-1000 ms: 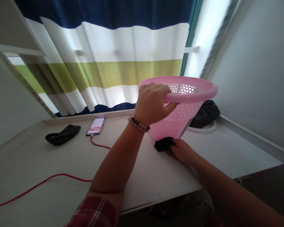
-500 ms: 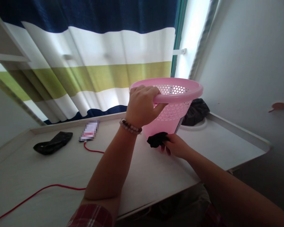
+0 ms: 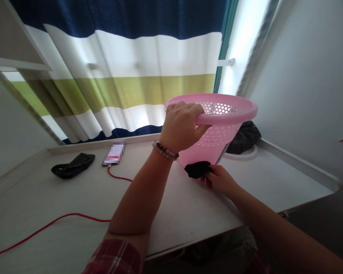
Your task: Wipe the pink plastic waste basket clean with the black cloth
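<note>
A pink plastic basket (image 3: 202, 152) with a perforated upper wall stands on the white table (image 3: 171, 228). My left hand (image 3: 181, 125), with a beaded bracelet at the wrist, grips its rim on the near left side, fingers over the edge and thumb on the outside. Low in front of the basket, my right hand (image 3: 221, 180) holds a bunched black cloth (image 3: 197, 169) against or very near the lower wall. Some of the right fingers are hidden beneath the cloth and in shadow.
On the left lie a black pouch-like item (image 3: 72, 166) and a phone (image 3: 114, 154) with a red cable (image 3: 74, 214). Behind the basket sits a black plastic bag (image 3: 246, 137) in a white round rim. A striped curtain (image 3: 131, 91) hangs behind the table.
The whole view has shifted, so everything appears further right. Both hands keep their holds on the basket rim and the black cloth; the cloth stays low at the basket.
</note>
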Tool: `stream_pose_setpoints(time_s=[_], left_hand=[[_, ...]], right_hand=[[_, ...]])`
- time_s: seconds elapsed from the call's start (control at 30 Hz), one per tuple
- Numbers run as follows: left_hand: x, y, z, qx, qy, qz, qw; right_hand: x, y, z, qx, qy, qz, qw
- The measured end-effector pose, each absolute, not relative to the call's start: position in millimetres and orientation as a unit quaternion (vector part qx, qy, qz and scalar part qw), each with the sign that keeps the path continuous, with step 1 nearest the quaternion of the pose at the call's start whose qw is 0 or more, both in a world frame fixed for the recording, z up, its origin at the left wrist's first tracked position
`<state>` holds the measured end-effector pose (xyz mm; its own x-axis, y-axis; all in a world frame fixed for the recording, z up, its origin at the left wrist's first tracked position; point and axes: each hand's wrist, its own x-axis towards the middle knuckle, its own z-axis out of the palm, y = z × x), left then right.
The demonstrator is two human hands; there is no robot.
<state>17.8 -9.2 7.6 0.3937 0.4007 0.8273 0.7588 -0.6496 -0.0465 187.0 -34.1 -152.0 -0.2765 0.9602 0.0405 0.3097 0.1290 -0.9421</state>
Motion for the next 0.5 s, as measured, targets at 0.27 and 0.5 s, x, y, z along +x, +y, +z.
stream_pose_setpoints(time_s=[0.27, 0.5], left_hand=[[15.9, -10.2, 7.2, -0.807, -0.364, -0.414, 0.212], [13.9, -12.3, 7.6, -0.809, -0.363, -0.415, 0.206]], right_hand=[[195.4, -40.2, -90.0, -0.434, -0.679, 0.378, 0.455], [191.6, -34.1, -149.7, -0.49, -0.654, 0.469, 0.336]])
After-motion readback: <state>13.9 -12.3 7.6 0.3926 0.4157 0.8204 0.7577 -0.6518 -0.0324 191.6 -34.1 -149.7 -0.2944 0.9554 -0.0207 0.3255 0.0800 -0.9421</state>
